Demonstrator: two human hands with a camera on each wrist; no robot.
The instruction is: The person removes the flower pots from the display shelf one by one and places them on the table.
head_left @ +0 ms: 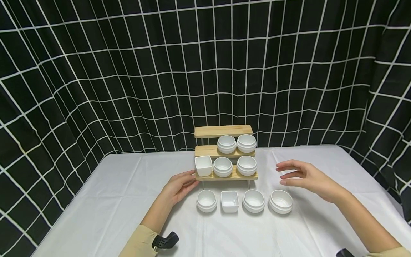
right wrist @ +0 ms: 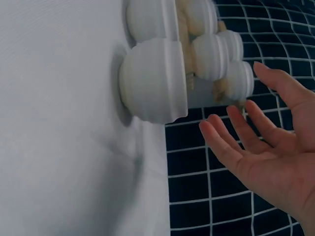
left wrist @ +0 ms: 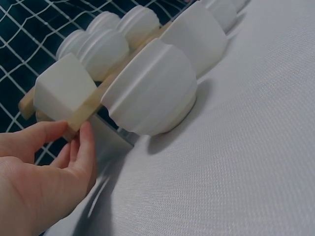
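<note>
A three-tier wooden shelf stand (head_left: 223,131) stands at the middle of the table. Its left end, at the lowest board, is pinched between the thumb and fingers of my left hand (head_left: 179,186); the left wrist view shows this grip on the board (left wrist: 88,109). On that board sit a square white bowl (head_left: 203,166) and two round white bowls (head_left: 223,167). Two more round bowls (head_left: 246,143) rest on the middle board; the top board is bare. To the right of the stand, my right hand (head_left: 309,180) hovers with fingers spread, holding nothing.
In front of the stand is a row of white bowls: a round one (head_left: 206,201), a square one (head_left: 229,201) and two round ones (head_left: 280,202) on the right. A white cloth (head_left: 128,182) covers the table. A black curtain with white grid lines (head_left: 154,71) hangs behind.
</note>
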